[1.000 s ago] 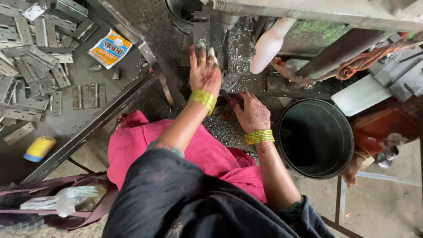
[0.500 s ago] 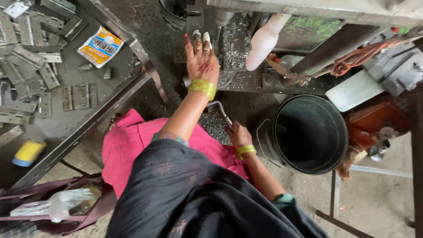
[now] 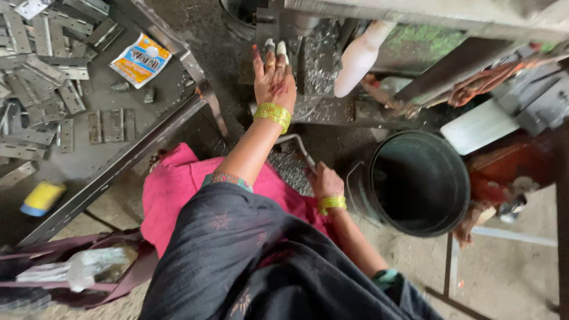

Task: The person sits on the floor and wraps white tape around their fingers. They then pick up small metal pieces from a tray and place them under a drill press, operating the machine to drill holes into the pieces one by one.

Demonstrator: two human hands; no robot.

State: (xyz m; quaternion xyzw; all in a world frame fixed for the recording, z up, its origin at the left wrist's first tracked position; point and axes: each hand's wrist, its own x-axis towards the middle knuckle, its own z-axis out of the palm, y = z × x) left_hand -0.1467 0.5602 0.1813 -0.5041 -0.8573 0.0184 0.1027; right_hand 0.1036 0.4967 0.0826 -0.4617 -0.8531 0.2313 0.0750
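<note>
Gripping tray (image 3: 290,166) rim, right hand (image 3: 325,181) beside bucket (image 3: 418,184).

Pink cloth (image 3: 172,189), dark bucket (image 3: 415,184), yellow bangles (image 3: 272,114), white handle (image 3: 358,56).

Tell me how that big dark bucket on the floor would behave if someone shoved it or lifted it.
The dark bucket looks like rigid metal, so it probably would not flex. It stands upright on a wide base, so a push would more likely slide it on the gritty floor than tip it. Its inside looks dark and unfilled, so it may lift fairly easily.
</note>
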